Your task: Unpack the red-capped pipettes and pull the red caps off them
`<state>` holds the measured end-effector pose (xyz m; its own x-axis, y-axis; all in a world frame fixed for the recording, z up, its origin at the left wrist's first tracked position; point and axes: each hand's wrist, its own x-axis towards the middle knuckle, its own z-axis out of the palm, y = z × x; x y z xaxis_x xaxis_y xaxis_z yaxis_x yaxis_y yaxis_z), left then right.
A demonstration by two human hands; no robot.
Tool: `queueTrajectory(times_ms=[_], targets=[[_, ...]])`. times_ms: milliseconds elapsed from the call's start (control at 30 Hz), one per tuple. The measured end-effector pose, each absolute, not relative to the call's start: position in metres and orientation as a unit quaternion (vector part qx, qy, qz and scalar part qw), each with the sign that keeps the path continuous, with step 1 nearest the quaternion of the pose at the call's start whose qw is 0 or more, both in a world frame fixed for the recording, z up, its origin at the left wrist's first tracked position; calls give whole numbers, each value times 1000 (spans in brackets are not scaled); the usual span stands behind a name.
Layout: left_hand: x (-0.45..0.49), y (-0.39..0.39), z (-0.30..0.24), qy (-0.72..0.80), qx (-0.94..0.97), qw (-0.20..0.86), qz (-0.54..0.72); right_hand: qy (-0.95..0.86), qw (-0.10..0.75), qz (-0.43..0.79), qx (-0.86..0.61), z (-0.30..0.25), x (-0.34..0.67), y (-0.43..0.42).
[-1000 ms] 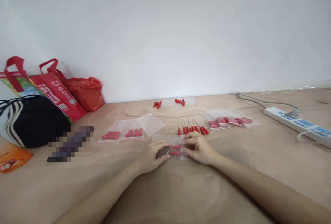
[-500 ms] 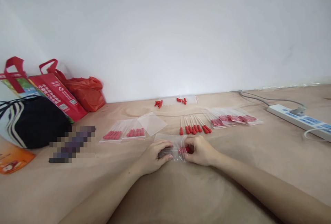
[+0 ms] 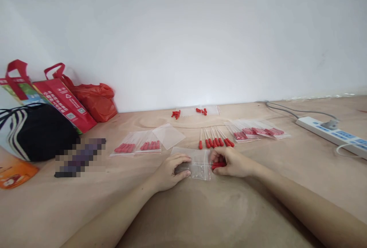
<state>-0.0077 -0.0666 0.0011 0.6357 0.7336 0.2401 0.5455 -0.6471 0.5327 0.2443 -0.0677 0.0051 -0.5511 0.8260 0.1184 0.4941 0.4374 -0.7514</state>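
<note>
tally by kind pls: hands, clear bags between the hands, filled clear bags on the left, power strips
Hands: left hand and right hand, 2
Clear bag between them: 1
Filled clear bags on the left: 2
Power strip: 1
Total: 6

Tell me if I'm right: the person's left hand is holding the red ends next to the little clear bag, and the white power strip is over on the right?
Not quite: the head view shows the person's right hand holding the red ends next to the little clear bag. The white power strip is over on the right.
</note>
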Motion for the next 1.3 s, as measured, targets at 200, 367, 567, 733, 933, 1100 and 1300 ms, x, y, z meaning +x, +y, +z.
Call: queueTrajectory(times_ms=[200,367,567,733,933,1100,1300], targets=[[-7,-67,3,366,878,214,221,-830,201,310,-419,16,260,-62],[-8,-66,0,366,879,209,223,-776,261,402,-411,21,289,-44],[-9,-70,3,362,889,192,206,-650,447,398,-468,28,311,-29],[-6,-77,9,316,921,148,171,-645,533,222,-500,20,277,-18],[-5,-79,9,298,931,165,130,-787,380,-17,-486,-1,229,-5],[-2,-79,13,324,919,170,146,-811,308,-33,-496,-12,221,-2],[15,-44,15,427,844,210,250,-827,298,18,-476,-11,220,-5]])
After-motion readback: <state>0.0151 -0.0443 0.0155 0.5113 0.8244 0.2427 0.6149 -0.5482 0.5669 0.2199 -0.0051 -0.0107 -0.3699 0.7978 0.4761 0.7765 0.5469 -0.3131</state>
